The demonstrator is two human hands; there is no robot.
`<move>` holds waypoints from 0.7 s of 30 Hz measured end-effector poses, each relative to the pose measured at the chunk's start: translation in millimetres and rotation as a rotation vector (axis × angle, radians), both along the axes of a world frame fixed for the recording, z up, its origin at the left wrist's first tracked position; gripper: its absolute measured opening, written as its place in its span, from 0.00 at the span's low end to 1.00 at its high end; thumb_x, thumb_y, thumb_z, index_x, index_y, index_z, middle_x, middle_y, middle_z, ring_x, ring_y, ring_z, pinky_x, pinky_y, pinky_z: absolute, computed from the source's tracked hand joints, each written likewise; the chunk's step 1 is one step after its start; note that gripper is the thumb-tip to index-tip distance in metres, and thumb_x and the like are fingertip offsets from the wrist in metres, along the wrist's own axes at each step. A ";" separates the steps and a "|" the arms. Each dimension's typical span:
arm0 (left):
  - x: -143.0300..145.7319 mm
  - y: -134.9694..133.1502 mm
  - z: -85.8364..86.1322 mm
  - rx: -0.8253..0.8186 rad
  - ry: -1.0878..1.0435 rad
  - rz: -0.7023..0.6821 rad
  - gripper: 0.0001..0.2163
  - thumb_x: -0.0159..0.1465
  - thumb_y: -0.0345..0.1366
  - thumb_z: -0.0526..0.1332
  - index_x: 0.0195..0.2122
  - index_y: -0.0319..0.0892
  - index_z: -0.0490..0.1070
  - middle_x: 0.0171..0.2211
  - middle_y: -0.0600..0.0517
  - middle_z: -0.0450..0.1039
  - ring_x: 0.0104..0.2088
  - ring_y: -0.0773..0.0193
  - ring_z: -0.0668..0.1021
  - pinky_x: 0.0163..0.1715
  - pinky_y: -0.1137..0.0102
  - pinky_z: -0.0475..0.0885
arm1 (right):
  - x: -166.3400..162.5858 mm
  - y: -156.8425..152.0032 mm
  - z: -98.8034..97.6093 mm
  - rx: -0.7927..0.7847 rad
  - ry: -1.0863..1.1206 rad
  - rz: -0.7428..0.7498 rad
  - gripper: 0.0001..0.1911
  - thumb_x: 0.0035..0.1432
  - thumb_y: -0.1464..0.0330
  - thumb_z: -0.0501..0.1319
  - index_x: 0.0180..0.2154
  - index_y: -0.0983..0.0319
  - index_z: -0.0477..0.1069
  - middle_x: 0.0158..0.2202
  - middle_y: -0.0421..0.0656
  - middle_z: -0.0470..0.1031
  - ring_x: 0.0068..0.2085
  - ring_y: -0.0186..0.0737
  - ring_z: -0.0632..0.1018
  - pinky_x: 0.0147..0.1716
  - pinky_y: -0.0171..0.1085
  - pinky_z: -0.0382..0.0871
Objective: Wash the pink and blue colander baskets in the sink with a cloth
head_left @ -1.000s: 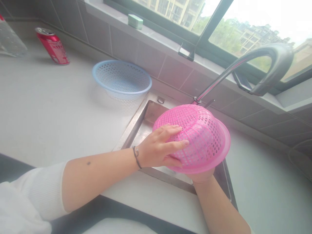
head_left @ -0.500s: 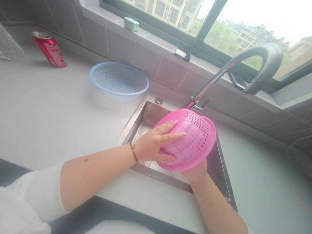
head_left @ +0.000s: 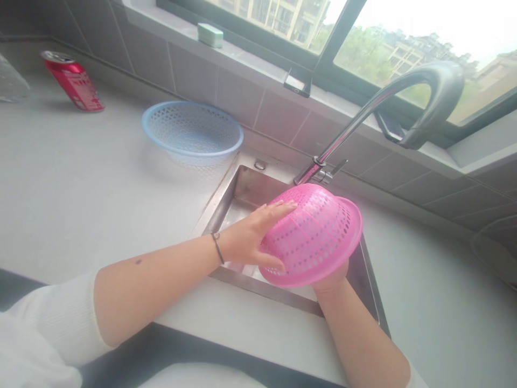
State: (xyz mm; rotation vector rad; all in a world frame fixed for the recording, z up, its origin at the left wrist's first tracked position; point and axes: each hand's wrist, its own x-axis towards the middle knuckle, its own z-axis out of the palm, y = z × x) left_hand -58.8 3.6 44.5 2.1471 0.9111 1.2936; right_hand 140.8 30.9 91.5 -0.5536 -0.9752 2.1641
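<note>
A pale, smooth bench runs along a wall of grey tiles, with a dark-framed window above it that shows buildings and greenery under a bright white sky. On the light window sill sits a pale green block, with a small dark-edged item (too small to make out) further along. A metal sink is set into the bench, its steel rim lying nearly level with the surface. Behind it rises a tall curved tap, its spout arching in front of the glass.

To the left of the sink, close to the tiles, stands a blue basket, mouth up. Further left is a red can, and a clear plastic item is cut off by the picture's edge.

Over the sink is a pink basket, tilted, its perforated outside facing up and its rim low and to the right. The left hand, fingers spread and thumb well apart, lies against that outer side. The right hand reaches under the rim; its fingers are hidden, so I cannot tell how far they are closed.
</note>
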 end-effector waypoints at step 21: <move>13.7 -10.0 3.5 0.038 -0.067 0.182 0.50 0.59 0.53 0.71 0.75 0.50 0.41 0.73 0.38 0.54 0.71 0.40 0.61 0.70 0.46 0.59 | -12.8 -15.2 -2.3 0.049 -0.003 -0.094 0.29 0.59 0.44 0.62 0.58 0.47 0.73 0.66 0.39 0.69 0.70 0.53 0.64 0.69 0.61 0.58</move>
